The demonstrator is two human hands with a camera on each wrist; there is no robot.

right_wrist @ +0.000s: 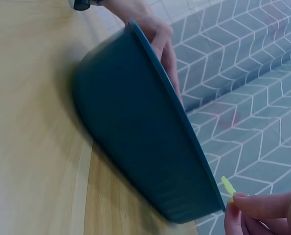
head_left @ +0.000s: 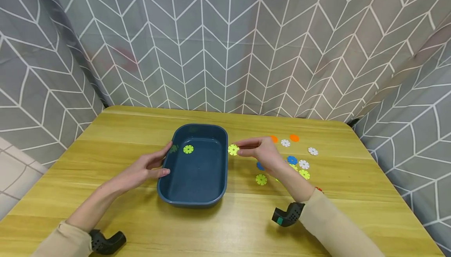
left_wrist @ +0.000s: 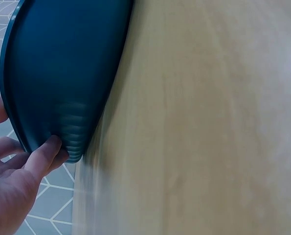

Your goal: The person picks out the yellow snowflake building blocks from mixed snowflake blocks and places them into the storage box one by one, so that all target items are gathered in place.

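Note:
A dark blue plastic basin (head_left: pixel 197 175) stands on the wooden table. My left hand (head_left: pixel 148 167) holds its left side, with the thumb over the rim and fingers against the outer wall, as the left wrist view shows (left_wrist: pixel 18 181). Inside the basin lies a yellow-green notched disc (head_left: pixel 188 149); a dimmer green shape (head_left: pixel 174 148) shows on the left wall, maybe its reflection. Just outside the right rim, my right hand (head_left: pixel 264 153) pinches another yellow-green notched disc (head_left: pixel 233 150) between thumb and fingertips. In the right wrist view that disc (right_wrist: pixel 228 186) appears edge-on, near the rim.
Right of the basin, loose discs are scattered on the table: white (head_left: pixel 312 151), orange (head_left: pixel 294 137), blue (head_left: pixel 292 160), yellow-green (head_left: pixel 261 179) and a partly hidden red one (head_left: pixel 319 189). My right forearm covers some of them. A grey patterned curtain (head_left: pixel 225 45) hangs behind the table.

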